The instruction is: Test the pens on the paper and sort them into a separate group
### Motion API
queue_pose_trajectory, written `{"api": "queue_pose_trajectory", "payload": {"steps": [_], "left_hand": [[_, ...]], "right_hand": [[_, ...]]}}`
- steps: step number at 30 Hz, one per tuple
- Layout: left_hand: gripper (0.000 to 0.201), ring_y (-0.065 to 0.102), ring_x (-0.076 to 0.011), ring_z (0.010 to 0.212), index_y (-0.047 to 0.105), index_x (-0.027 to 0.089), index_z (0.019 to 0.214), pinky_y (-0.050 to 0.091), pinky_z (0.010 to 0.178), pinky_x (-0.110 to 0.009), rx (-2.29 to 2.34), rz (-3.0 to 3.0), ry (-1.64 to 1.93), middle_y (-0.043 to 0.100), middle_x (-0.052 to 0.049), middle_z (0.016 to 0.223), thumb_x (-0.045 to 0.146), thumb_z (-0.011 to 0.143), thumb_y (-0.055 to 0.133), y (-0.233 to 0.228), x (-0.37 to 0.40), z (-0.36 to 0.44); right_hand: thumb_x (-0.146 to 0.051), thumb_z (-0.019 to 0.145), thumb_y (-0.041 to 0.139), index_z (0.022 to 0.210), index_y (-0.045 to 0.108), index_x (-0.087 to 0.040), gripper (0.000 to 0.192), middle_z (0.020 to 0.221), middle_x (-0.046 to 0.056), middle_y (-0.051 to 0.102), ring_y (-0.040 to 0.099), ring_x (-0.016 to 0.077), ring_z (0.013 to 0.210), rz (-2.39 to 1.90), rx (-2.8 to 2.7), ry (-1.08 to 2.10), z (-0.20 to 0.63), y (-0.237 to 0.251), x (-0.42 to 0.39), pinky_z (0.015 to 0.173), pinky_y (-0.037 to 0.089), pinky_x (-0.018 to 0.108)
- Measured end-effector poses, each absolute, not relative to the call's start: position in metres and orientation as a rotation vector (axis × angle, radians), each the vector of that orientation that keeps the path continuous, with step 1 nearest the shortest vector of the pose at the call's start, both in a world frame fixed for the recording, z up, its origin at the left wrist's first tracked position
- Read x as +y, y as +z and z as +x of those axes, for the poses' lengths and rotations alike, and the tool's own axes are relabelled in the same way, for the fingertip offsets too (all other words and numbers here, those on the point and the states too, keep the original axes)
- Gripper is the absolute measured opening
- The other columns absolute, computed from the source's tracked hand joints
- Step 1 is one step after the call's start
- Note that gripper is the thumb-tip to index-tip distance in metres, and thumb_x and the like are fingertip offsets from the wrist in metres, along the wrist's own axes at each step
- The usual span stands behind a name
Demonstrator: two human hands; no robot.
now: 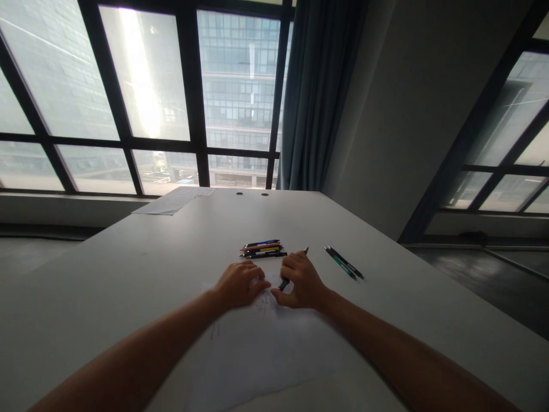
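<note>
My right hand (302,281) grips a dark pen (284,282), its tip down on a white sheet of paper (261,349) and its other end pointing away past my knuckles. My left hand (239,284) lies curled on the same sheet just to the left, fingertips close to the pen tip. Faint scribbles show on the paper near both hands. Just beyond my hands lies a small row of several coloured pens (262,249). Two more pens (343,262), one green and one dark, lie to the right of my right hand.
The grey table (128,274) runs away to a window wall. Loose papers (171,201) lie at its far left corner, and two small round holes (251,194) sit near the far edge. A blue curtain (319,97) hangs behind.
</note>
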State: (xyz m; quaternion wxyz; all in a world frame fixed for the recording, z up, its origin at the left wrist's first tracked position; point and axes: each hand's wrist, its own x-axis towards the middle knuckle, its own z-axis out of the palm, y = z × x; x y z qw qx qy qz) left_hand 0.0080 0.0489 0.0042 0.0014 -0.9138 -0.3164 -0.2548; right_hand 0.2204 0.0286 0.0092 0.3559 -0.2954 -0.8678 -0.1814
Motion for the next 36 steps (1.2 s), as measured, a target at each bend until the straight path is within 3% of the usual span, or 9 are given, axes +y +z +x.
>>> {"api": "queue_pose_trajectory", "payload": {"steps": [4, 10, 19, 22, 25, 28, 30, 33, 36], "left_hand": [[0.025, 0.065, -0.0197, 0.083, 0.069, 0.020, 0.086, 0.051, 0.075, -0.031, -0.957, -2.877, -0.829, 0.072, -0.005, 0.083, 0.039, 0.090, 0.054, 0.002, 0.051, 0.007], [0.023, 0.064, -0.0193, 0.082, 0.069, 0.020, 0.085, 0.051, 0.074, -0.031, -0.903, -2.866, -0.848, 0.071, -0.005, 0.080, 0.034, 0.091, 0.051, 0.001, 0.052, 0.008], [0.023, 0.062, -0.0188, 0.083, 0.068, 0.020, 0.082, 0.051, 0.077, -0.031, -0.860, -2.883, -0.852, 0.069, -0.005, 0.079, 0.027, 0.092, 0.049, 0.000, 0.053, 0.007], [0.023, 0.062, -0.0187, 0.083, 0.068, 0.020, 0.082, 0.051, 0.078, -0.030, -0.842, -2.888, -0.877, 0.069, -0.005, 0.079, 0.028, 0.092, 0.049, 0.000, 0.053, 0.007], [0.024, 0.063, -0.0191, 0.084, 0.069, 0.020, 0.083, 0.051, 0.078, -0.031, -0.849, -2.902, -0.882, 0.070, -0.005, 0.081, 0.028, 0.092, 0.048, 0.001, 0.053, 0.008], [0.026, 0.063, -0.0193, 0.087, 0.070, 0.020, 0.086, 0.051, 0.081, -0.032, -0.858, -2.928, -0.884, 0.072, -0.005, 0.087, 0.030, 0.093, 0.046, 0.003, 0.052, 0.007], [0.029, 0.063, -0.0199, 0.091, 0.070, 0.020, 0.089, 0.050, 0.084, -0.033, -0.835, -2.947, -0.887, 0.073, -0.005, 0.094, 0.032, 0.094, 0.044, 0.004, 0.051, 0.007], [0.034, 0.063, -0.0215, 0.097, 0.071, 0.021, 0.096, 0.049, 0.089, -0.036, -0.806, -2.971, -0.874, 0.072, -0.007, 0.105, 0.039, 0.096, 0.043, 0.006, 0.050, 0.006], [0.045, 0.061, -0.0258, 0.107, 0.068, 0.021, 0.112, 0.048, 0.093, -0.040, -0.778, -3.011, -0.762, 0.067, -0.009, 0.120, 0.055, 0.090, 0.050, 0.005, 0.051, 0.005]], "right_hand": [[-0.069, 0.083, 0.048, 0.066, 0.051, -0.019, 0.053, 0.071, 0.003, 0.049, 0.042, 0.0175, 0.069, -0.767, -2.291, -0.426, 0.221, 0.009, 0.028, 0.068, 0.031, 0.033], [-0.057, 0.086, 0.049, 0.064, 0.050, -0.019, 0.044, 0.069, 0.003, 0.049, 0.043, 0.0174, 0.068, -0.775, -2.277, -0.450, 0.222, 0.008, 0.031, 0.067, 0.031, 0.034], [-0.064, 0.085, 0.052, 0.067, 0.052, -0.018, 0.050, 0.072, 0.004, 0.051, 0.045, 0.0167, 0.067, -0.799, -2.200, -0.390, 0.225, 0.011, 0.034, 0.066, 0.033, 0.032], [-0.073, 0.079, 0.054, 0.063, 0.050, -0.019, 0.056, 0.072, 0.005, 0.052, 0.046, 0.0160, 0.064, -0.913, -2.161, -0.178, 0.229, 0.028, 0.033, 0.061, 0.035, 0.030], [-0.072, 0.089, 0.035, 0.055, 0.048, -0.020, 0.064, 0.064, 0.005, 0.051, 0.047, 0.0151, 0.058, -1.064, -1.995, 0.105, 0.237, 0.051, 0.032, 0.058, 0.039, 0.031], [-0.078, 0.087, 0.021, 0.066, 0.061, -0.018, 0.075, 0.067, 0.007, 0.060, 0.058, 0.0185, 0.066, -1.170, -1.815, 0.441, 0.246, 0.066, 0.035, 0.067, 0.046, 0.033], [-0.084, 0.082, 0.019, 0.072, 0.064, -0.016, 0.082, 0.065, 0.008, 0.062, 0.061, 0.0184, 0.061, -1.257, -1.753, 0.766, 0.252, 0.069, 0.039, 0.064, 0.050, 0.034], [-0.086, 0.075, 0.037, 0.079, 0.064, -0.014, 0.077, 0.068, 0.008, 0.065, 0.063, 0.0180, 0.060, -1.248, -1.769, 1.182, 0.256, 0.065, 0.042, 0.057, 0.052, 0.031], [-0.071, 0.065, 0.070, 0.079, 0.062, -0.014, 0.059, 0.066, 0.003, 0.063, 0.059, 0.0129, 0.055, -1.214, -1.910, 1.196, 0.253, 0.060, 0.040, 0.049, 0.048, 0.024]]}}
